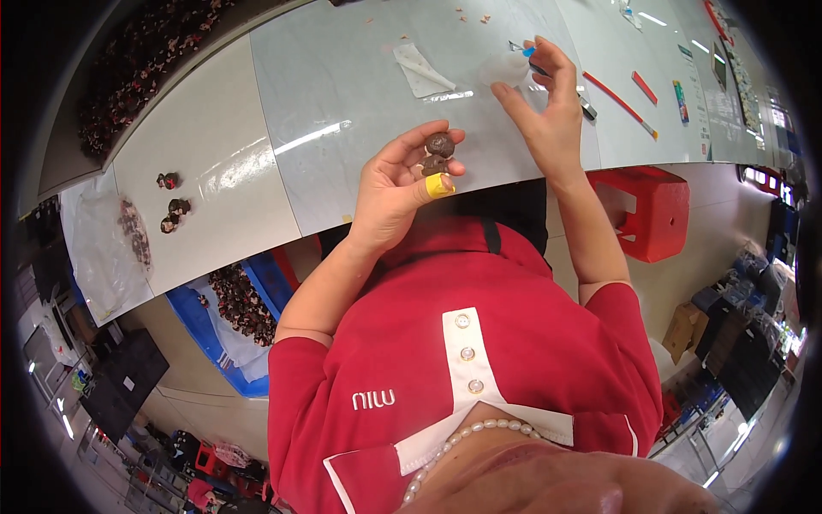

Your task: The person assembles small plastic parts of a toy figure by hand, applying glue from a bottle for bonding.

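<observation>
My left hand [396,184] is closed on a small dark-brown figurine [439,146], which has a round head and a lower part partly hidden by the fingers. A yellow wrap [438,185] covers the tip of its thumb. Farther right, my right hand [552,120] reaches over the table, thumb well apart from the curved fingers. Near those fingertips are a small blue piece [528,51] with a metal tip and a pale translucent object whose kind I cannot make out. A dark, silver-edged object [587,107] shows behind the hand, partly covered.
A white cloth [423,72] lies ahead. To the right are a long red stick [621,104] and a short red strip [644,87]. More figurines [175,214] and a clear bag [98,248] sit left. A blue crate [199,321] of figurines and a red stool [655,214] stand below.
</observation>
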Tool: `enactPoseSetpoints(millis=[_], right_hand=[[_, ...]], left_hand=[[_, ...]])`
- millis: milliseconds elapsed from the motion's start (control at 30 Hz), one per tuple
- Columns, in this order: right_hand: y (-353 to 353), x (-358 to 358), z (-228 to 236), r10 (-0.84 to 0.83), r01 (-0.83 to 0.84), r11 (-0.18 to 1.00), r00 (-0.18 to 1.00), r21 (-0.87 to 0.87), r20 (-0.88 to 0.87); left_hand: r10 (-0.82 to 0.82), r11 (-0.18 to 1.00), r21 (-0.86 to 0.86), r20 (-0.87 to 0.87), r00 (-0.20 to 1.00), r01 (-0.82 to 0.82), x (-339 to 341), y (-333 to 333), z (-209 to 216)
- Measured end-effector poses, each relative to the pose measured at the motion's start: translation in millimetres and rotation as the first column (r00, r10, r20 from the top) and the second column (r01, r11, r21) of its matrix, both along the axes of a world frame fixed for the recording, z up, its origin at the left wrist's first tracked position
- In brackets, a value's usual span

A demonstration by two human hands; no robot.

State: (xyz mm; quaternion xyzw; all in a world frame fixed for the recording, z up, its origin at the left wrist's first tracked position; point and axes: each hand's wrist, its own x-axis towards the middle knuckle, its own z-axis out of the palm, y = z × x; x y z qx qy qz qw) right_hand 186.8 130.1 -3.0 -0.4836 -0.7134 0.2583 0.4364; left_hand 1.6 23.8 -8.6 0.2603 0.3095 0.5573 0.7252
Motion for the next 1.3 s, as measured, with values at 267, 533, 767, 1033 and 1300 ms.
enactPoseSetpoints(millis=[267,533,767,1033,1300], right_hand=[[11,-6,3,0.102,-0.076,0.964,0.991,-0.255,0.087],[-35,11,28,0.238,-0.278,0.937,0.951,-0.211,-0.196],[-51,31,58,0.343,-0.335,0.917,0.939,-0.218,-0.002],[-58,33,65,0.380,-0.369,0.913,0.924,-0.175,0.032],[-60,25,67,0.354,-0.345,0.933,0.931,-0.105,0.088]], left_hand=[[-0.021,0.998,-0.061,0.228,0.973,0.036,-6,1,-1],[-0.004,0.995,-0.096,0.240,0.971,0.028,-7,0,-4],[0.079,0.995,-0.077,0.238,0.968,-0.062,-2,-1,-5],[0.125,0.992,-0.023,0.162,0.979,-0.123,-1,-6,-9],[0.163,0.987,-0.011,0.131,0.978,-0.163,0,-10,-7]])
